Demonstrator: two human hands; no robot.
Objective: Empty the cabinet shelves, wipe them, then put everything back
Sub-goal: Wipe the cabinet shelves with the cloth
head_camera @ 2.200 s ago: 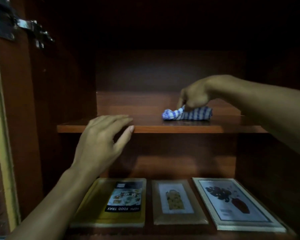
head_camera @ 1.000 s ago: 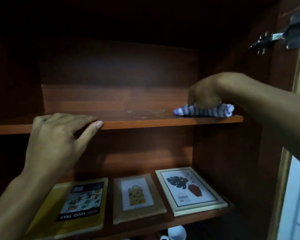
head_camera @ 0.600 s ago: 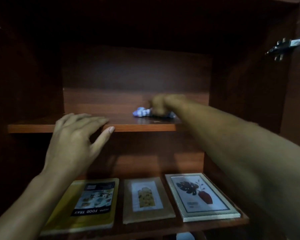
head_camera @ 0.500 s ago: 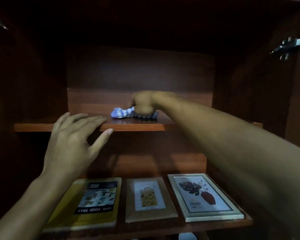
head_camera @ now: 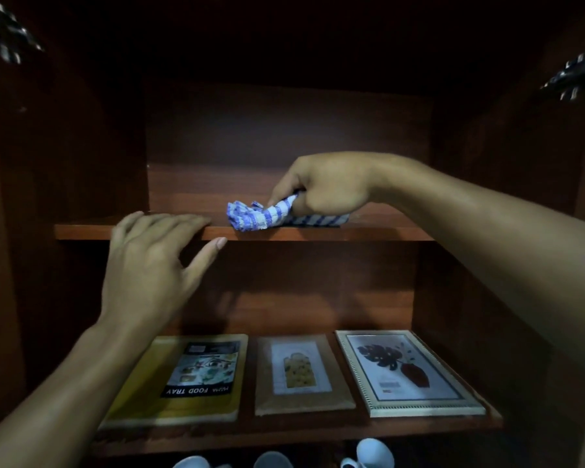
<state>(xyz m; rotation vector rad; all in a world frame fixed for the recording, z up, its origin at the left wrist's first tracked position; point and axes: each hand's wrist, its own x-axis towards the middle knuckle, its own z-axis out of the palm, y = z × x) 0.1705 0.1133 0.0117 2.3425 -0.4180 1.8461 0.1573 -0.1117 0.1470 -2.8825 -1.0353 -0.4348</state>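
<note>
I look into a dark wooden cabinet. My right hand (head_camera: 321, 190) grips a bunched blue-and-white striped cloth (head_camera: 257, 216) and presses it on the upper shelf (head_camera: 379, 231), near its front edge at the middle. My left hand (head_camera: 149, 261) rests on the front edge of that shelf to the left, fingers straight over the top and thumb spread below. No other objects show on the upper shelf.
On the lower shelf (head_camera: 301, 430) lie a yellow food tray package (head_camera: 183, 380), a brown picture frame (head_camera: 299, 374) and a silver-edged leaf picture frame (head_camera: 406, 371). White cups (head_camera: 374, 452) show below. Door hinges (head_camera: 574, 76) sit on the side walls.
My right hand has dragged the cloth from the shelf's right end to the left and back toward the middle front. The left hand stays on the shelf edge.
</note>
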